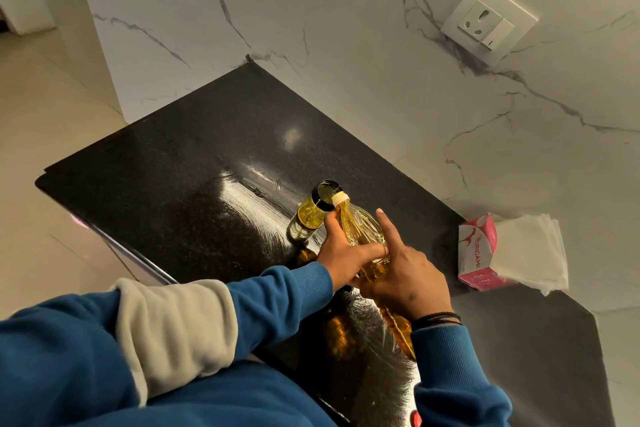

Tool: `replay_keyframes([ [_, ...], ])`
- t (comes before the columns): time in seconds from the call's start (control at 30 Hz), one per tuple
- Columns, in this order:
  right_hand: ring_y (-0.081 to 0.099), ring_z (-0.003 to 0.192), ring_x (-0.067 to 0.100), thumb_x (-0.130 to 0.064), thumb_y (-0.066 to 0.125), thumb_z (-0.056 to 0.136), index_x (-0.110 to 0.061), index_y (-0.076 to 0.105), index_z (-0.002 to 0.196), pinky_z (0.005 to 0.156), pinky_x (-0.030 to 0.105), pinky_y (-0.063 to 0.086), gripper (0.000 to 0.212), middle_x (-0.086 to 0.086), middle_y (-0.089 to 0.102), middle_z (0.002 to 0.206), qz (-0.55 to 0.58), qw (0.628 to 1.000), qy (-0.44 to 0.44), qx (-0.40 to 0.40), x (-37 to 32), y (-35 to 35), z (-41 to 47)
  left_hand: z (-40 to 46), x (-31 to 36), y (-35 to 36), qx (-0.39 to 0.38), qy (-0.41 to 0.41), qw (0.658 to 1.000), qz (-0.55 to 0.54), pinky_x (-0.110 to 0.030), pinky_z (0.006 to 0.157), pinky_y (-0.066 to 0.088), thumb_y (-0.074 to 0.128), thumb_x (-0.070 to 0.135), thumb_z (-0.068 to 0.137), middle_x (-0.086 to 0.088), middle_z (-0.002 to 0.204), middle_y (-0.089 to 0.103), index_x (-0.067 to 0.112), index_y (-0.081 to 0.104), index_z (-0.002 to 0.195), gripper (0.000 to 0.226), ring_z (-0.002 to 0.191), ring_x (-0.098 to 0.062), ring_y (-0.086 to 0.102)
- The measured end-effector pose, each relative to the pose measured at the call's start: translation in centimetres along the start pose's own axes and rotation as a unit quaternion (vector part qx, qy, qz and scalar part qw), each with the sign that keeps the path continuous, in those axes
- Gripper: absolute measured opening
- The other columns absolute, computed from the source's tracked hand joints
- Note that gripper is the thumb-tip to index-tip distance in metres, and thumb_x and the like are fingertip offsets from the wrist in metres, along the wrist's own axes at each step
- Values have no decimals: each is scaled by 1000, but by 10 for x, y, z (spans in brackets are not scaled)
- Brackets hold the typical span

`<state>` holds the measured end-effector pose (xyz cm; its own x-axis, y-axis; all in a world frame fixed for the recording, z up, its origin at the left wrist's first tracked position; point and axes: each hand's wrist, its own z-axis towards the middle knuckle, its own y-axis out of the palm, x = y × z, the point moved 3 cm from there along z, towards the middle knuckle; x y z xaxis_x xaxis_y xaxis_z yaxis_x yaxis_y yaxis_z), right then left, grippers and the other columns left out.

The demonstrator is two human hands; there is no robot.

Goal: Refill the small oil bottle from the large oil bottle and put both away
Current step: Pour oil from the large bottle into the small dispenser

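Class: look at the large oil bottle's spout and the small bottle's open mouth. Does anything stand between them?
Nothing visible does. The large oil bottle, held tilted by both hands, has its spout at the rim of the small oil bottle, whose mouth is uncapped.

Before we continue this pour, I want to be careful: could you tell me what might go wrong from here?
1. Nothing steadies the small bottle: both the left hand and right hand grip the large bottle, so a nudge from its neck could tip it.
2. The neck sits at the edge of the small bottle's mouth, so oil may run onto the black counter.
3. The small bottle already looks well filled and may overflow.
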<state>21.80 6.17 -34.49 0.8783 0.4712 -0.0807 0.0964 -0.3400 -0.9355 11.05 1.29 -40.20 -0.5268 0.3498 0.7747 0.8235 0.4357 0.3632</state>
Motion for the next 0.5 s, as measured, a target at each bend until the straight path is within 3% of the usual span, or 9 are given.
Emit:
replay_keyframes([
  [0.5, 60, 110, 24, -70, 75, 61, -60, -22, 140, 80, 38, 59, 125, 8, 56, 134, -7, 1000, 5, -5, 0, -1, -1, -1, 0, 0, -1, 2, 1000, 2, -52, 77, 61, 82, 20, 76, -5, 142, 45, 51, 8, 146, 107, 121, -30, 52],
])
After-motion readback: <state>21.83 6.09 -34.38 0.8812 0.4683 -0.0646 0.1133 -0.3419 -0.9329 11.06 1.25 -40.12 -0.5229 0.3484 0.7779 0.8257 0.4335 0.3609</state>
